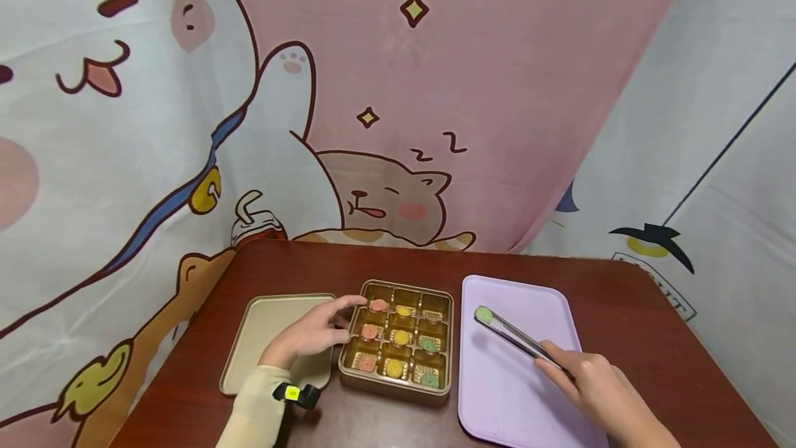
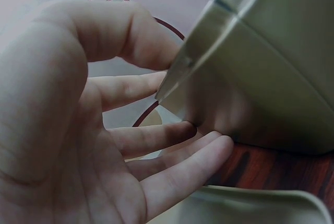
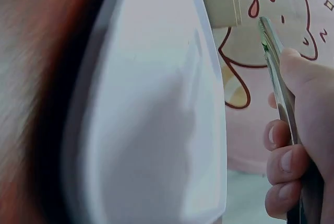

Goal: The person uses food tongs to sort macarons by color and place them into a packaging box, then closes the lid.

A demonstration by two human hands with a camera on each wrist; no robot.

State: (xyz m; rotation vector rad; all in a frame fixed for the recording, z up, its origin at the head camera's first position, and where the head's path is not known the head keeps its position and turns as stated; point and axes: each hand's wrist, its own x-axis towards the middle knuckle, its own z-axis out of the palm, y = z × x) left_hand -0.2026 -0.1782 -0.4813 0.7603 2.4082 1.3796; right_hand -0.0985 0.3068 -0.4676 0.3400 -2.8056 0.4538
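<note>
Right hand grips tongs, tips pinching a green cookie over the tray's far left corner. Left hand, fingers relaxed and spread, rests on the tin's left edge (left wrist view shows fingertips against its wall). Lid lies left; table beneath.

Green cookie, lilac tray, gold tin, reddish-brown table.
</note>
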